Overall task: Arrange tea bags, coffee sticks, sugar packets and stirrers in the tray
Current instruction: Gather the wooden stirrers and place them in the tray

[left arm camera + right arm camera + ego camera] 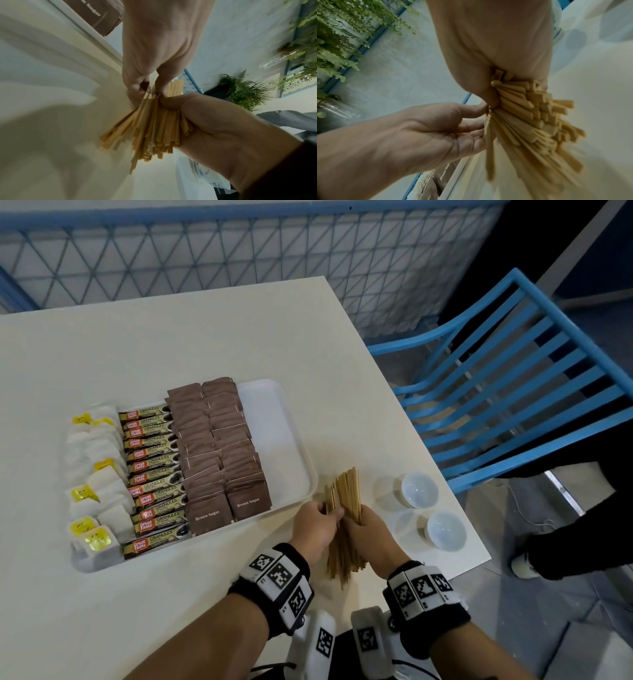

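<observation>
Right, stirrers bundled btwn both hands' grip, fanning out above & below.

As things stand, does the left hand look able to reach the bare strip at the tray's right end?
Probably yes: the left hand is beside the tray, with nothing between. But it and the right hand grip the stirrers, so it is occupied.

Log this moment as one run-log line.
stirrers: gripped in right hand, left hand pinching some | tray: right strip bare | tea bags, coffee sticks, sugar packets: placed
</observation>
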`<state>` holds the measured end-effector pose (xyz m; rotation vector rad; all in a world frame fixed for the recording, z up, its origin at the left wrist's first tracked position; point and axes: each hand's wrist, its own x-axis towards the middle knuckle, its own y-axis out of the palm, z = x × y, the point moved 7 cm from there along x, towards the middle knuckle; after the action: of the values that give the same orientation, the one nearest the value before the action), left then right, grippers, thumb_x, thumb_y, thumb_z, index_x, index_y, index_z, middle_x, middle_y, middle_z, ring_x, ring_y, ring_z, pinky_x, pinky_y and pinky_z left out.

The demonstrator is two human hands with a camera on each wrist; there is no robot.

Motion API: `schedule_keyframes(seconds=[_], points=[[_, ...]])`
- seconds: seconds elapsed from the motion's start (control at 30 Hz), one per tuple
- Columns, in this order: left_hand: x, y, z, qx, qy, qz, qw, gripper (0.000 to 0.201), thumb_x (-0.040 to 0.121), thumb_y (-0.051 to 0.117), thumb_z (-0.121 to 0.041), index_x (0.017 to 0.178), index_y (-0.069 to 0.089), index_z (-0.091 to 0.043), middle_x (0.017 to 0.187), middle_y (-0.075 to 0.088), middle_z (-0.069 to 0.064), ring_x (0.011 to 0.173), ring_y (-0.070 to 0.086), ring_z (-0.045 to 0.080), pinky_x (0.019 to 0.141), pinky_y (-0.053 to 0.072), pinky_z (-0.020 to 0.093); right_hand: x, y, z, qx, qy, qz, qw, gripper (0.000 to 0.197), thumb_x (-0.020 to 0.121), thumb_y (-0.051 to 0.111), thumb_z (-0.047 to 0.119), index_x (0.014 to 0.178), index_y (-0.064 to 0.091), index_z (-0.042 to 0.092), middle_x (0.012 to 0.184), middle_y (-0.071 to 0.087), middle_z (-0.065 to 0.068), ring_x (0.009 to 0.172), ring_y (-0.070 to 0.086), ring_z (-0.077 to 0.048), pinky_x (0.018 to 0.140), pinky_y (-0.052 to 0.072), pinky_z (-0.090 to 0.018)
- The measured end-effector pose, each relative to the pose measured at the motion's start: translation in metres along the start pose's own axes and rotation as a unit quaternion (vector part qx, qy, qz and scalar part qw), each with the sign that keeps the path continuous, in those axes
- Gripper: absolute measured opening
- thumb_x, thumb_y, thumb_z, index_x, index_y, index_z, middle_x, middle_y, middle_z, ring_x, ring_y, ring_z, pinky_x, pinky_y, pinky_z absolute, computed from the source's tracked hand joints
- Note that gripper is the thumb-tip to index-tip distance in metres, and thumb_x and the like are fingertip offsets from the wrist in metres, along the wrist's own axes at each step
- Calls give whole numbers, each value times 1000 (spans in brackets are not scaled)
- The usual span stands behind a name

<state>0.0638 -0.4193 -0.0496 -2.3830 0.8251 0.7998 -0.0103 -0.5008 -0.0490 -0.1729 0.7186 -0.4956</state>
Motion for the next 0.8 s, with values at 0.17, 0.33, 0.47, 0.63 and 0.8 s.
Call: schedule_keyframes(seconds=[0.17, 0.33, 0.47, 0.63, 0.8], points=[[1, 4, -1, -2, -23, 30, 999, 32, 97, 48, -24, 122, 57, -6, 114, 63, 10, 105, 58, 24, 83, 44, 29, 1, 2, -2, 59, 15, 21, 998, 23, 98, 41, 20, 102, 59, 6, 85, 64, -10, 76, 60, -20, 63, 50, -28], [-2, 9, 0, -44, -39, 56, 997, 35, 98, 41, -26, 125, 55, -8, 119, 61, 9, 111, 55, 24, 98, 45, 36, -1, 11, -1, 108, 15, 42, 993, 21, 98, 40, 15, 106, 57, 8, 97, 66, -16, 87, 63, -25, 72, 53, -34], [-5, 7, -1, -47, -8, 34, 998, 37, 98, 44, -30, 129, 52, -12, 119, 60, 6, 112, 55, 23, 95, 45, 32, -5, 13, 4, 123, 4, 39, 992, 21, 98, 39, 13, 99, 60, 9, 85, 66, -11, 74, 63, -21, 58, 50, -28], [-5, 3, 2, -58, -17, 29, 998, 40, 96, 46, -36, 125, 54, -11, 116, 62, 6, 109, 56, 22, 90, 45, 29, -4, 9, 3, 105, -6, 28, 994, 24, 98, 43, 21, 92, 61, 6, 71, 60, -10, 58, 53, -21, 48, 42, -30], [-2, -5, 3, -76, -24, 10, 997, 38, 97, 46, -31, 127, 54, -9, 119, 62, 7, 111, 57, 23, 94, 45, 32, 2, 5, -2, 101, -13, 1, 995, 16, 96, 47, 18, 102, 58, 8, 75, 59, -10, 59, 53, -21, 48, 44, -29]])
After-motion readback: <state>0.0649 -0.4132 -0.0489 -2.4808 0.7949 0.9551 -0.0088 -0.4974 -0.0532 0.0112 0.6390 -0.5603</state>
